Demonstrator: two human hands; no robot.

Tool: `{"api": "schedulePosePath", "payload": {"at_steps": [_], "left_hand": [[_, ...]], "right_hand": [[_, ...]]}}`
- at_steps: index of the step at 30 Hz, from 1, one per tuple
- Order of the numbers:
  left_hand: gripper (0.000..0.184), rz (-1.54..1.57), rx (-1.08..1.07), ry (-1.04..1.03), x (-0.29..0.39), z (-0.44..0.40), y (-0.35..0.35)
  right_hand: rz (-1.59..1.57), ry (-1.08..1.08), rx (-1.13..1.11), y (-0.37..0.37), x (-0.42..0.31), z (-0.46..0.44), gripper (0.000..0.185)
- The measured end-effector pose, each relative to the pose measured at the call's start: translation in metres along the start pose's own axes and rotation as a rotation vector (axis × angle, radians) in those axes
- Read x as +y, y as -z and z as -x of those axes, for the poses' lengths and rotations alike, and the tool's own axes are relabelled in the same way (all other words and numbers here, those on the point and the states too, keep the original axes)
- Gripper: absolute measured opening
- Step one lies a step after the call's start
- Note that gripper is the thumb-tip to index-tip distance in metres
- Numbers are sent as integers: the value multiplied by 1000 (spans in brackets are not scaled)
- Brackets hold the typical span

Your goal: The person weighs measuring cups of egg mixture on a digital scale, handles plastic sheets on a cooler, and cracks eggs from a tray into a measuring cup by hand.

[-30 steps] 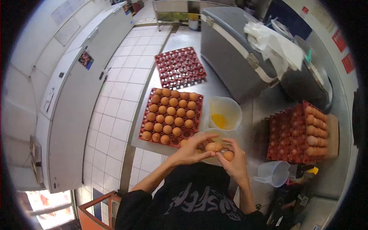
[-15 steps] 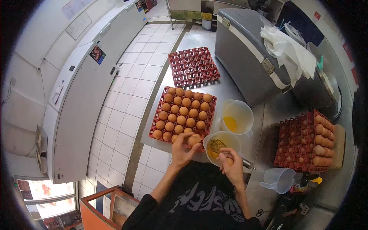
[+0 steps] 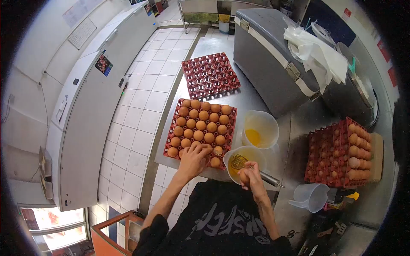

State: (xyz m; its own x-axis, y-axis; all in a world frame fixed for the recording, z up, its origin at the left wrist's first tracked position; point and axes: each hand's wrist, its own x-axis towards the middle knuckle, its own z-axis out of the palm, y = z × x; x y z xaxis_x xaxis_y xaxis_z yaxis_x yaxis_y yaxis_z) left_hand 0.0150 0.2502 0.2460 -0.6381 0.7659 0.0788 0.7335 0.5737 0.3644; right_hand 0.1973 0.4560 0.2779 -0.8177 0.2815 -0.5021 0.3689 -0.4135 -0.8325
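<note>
Head view: my right hand (image 3: 253,181) is cupping an egg (image 3: 244,176) by the whisk (image 3: 239,161) jug (image 3: 261,159); left is curling over the egg tray (image 3: 227,135), pinch hidden, can't tell. Tray's sitting beside the jug, probably for short reach.

Grey cooler box (image 3: 267,64) stands shut — white plastic bag (image 3: 316,55) hangs at its edge. Long white freezer (image 3: 92,123) lines wall (image 3: 32,55) — dark picture (image 3: 103,65) on its side.
</note>
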Motion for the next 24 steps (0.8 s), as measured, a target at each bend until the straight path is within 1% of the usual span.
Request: {"api": "schedulePosePath", "payload": {"at_steps": [2,3,5,6,8,9,10,12,13,14,15,16,17,18,20,21,23,24], "left_hand": [[50,-144,-42,-138,8,-12,8],[50,-141,-36,-142,4,-18,1],[53,-347,-113,-205,-12,-28,-23],[53,-347,-109,-210,-16,-32,-23],[52,-311,-156,-357,-28,-39,-18],[35,-234,-125,-437,-33,-44,-13],[35,-237,-120,-448,-32,-43,-9],[39,241,1,-143,-9,-41,22],[48,314,113,-120,8,-42,39],[48,318,96,-148,25,-42,48],[46,419,321,-143,43,-39,52],[46,524,547,-128,60,-34,47],[43,980,676,-35,85,-29,24],[43,994,674,-40,100,-22,17],[43,753,339,5,121,-9,13],[43,757,348,6,127,-7,5],[43,1111,534,128,131,-9,-13],[43,1113,531,126,132,-10,-18]], "right_hand": [[25,66,-4,-2,5,-6,31],[29,71,0,-4,3,-7,31],[33,178,12,-9,-1,-8,33],[33,183,16,-9,-3,-9,33],[-55,207,-11,-9,-6,-11,35],[-56,210,-6,-9,-3,-10,35],[-121,205,0,-9,-1,-12,37],[-199,220,27,-7,2,-17,41],[-344,196,15,-6,5,-17,41],[-488,173,5,-5,7,-15,42],[-501,186,32,-5,8,-14,42],[-547,187,-11,-6,8,-14,42],[-586,187,-60,-7,7,-14,42],[-580,193,-49,-13,0,-11,42],[-545,177,50,-29,-18,-3,38],[-536,177,47,-24,-16,-3,38],[-533,215,-45,-13,-8,-6,35],[-534,216,-41,-14,-8,-5,35]]}}
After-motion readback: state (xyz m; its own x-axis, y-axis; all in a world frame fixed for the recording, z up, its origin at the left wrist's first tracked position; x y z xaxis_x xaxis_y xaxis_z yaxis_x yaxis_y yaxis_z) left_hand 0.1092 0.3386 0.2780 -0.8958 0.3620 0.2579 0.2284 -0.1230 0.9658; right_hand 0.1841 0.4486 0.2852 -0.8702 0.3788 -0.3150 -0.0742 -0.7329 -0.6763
